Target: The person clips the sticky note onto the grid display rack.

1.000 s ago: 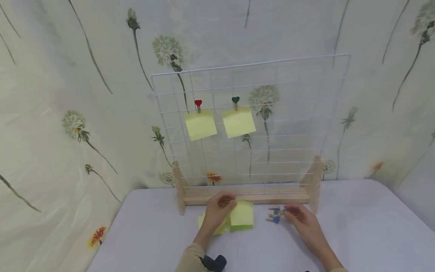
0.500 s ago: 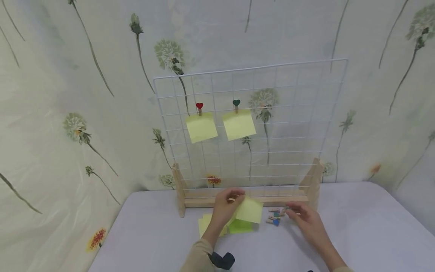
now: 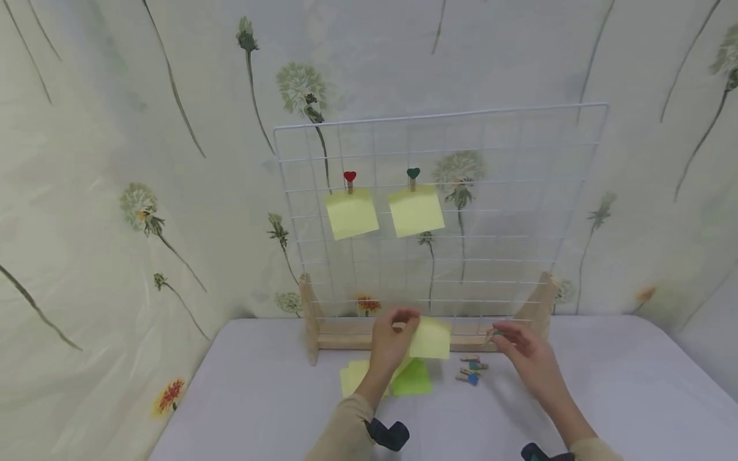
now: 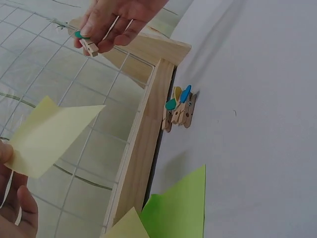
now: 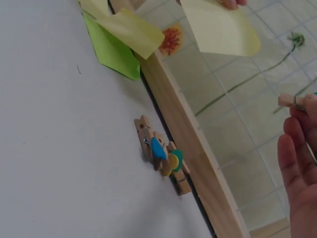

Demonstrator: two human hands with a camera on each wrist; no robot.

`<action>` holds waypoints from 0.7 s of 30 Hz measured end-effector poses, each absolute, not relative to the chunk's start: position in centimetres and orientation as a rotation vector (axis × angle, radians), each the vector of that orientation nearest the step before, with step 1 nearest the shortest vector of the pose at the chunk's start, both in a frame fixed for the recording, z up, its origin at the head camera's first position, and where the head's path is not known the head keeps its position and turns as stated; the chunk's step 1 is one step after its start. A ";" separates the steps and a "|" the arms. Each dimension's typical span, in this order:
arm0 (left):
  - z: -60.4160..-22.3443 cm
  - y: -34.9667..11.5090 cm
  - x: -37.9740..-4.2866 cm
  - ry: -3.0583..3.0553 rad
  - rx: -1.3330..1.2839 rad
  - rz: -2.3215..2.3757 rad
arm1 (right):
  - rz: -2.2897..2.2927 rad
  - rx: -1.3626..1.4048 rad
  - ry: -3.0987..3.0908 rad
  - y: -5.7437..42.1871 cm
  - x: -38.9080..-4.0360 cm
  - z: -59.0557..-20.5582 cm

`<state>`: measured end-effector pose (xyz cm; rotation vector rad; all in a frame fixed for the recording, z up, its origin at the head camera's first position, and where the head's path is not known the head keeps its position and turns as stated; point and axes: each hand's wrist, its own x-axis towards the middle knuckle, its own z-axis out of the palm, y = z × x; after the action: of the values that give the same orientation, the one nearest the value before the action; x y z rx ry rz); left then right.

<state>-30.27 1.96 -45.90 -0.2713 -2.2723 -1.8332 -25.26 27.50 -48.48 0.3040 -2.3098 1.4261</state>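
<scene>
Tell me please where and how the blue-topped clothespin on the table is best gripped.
Probably pinch the blue-topped clothespin by its bare wooden end, coming from the near side: that end points left, uncovered, while other clothespins crowd its far side.

Dim, even light leaves soft, faint shadows on the tabletop (image 3: pixel 248 397).

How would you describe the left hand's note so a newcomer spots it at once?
Find the white wire grid in its wooden stand. Low in front of it, the left hand holds a pale yellow note. Two similar notes hang clipped higher up and others lie on the table; only this one is in a hand.
</scene>
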 end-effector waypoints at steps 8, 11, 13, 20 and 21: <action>-44.0 3.2 -30.9 -2.215 -0.299 -1.773 | 1.307 0.293 -2.294 27.3 -25.8 -45.7; -43.3 3.7 -30.9 -2.194 -0.341 -1.753 | 1.253 0.265 -2.325 27.3 -25.7 -44.8; -42.9 4.1 -31.0 -2.185 -0.355 -1.751 | 1.232 0.261 -2.342 26.9 -25.2 -43.5; -42.4 4.9 -31.1 -2.161 -0.404 -1.776 | 1.264 0.298 -2.302 27.5 -25.5 -42.8; -42.3 4.9 -31.1 -2.157 -0.419 -1.773 | 1.274 0.304 -2.297 27.7 -25.8 -43.0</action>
<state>-31.09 4.92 -42.30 -0.4193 -2.1567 -1.7726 -25.80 27.75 -43.02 0.3035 -2.2966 1.2740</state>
